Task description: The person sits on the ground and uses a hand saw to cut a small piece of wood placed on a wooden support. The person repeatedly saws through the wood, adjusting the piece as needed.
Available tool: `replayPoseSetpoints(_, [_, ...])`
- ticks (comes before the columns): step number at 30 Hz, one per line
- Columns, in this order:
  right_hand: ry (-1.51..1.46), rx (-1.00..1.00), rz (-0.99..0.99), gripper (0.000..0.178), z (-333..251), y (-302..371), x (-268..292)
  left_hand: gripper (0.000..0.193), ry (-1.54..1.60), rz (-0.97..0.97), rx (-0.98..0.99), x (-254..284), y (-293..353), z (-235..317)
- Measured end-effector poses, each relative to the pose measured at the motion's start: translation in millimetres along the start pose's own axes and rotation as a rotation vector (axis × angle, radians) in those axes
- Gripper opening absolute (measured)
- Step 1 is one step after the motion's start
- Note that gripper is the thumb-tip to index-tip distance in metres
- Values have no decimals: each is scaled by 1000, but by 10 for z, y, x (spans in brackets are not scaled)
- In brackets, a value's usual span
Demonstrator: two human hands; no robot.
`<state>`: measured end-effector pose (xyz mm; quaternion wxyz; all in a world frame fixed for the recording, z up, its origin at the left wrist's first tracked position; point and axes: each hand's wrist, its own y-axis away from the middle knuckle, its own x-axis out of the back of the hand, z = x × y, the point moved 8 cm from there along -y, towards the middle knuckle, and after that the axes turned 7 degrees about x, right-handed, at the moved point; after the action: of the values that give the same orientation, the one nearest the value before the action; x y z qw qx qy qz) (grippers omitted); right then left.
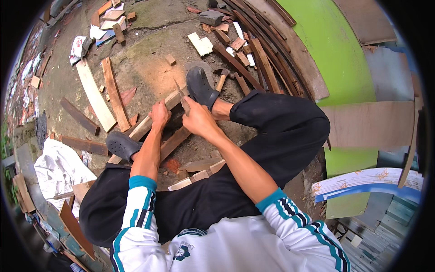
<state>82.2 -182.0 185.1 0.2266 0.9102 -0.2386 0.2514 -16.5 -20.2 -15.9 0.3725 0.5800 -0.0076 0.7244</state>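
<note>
A long pale wooden strip (143, 127) runs slantwise in front of me, and my left hand (159, 113) is closed on its upper part. My right hand (198, 119) grips a handsaw (178, 87) by its handle, just right of the left hand. The blade is seen nearly edge-on and points away from me, against the strip near its far end. My right dark clog (202, 86) is beside that end; my left clog (123, 145) is by the lower part. Fine sawdust (158, 72) covers the ground past the blade.
A hammer (220, 81) lies right of my right foot. Loose boards (115, 94) and a small wood block (170, 59) lie ahead. Stacked dark strips (267, 41) and a green panel (337, 50) stand right. A white cloth sack (59, 167) is at left, with offcuts (199, 164) between my legs.
</note>
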Motion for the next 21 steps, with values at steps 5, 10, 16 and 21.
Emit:
replayPoseSetpoints(5, [24,-2,0,69,96,-192,-133,64,9,5,-21,-19,-76,23])
replayPoseSetpoints(10, [-135,-24,-144,70,-299,991,382,62,-36,1,82,8,-54,-108])
replayPoseSetpoints(16, [57,-91,26,64,52,-496,-149,64,68,-12,14,12,-66,71])
replayPoseSetpoints(21, [-19,53,-117,70,-164,428,30,67,-11,14,84,20,-13,-198])
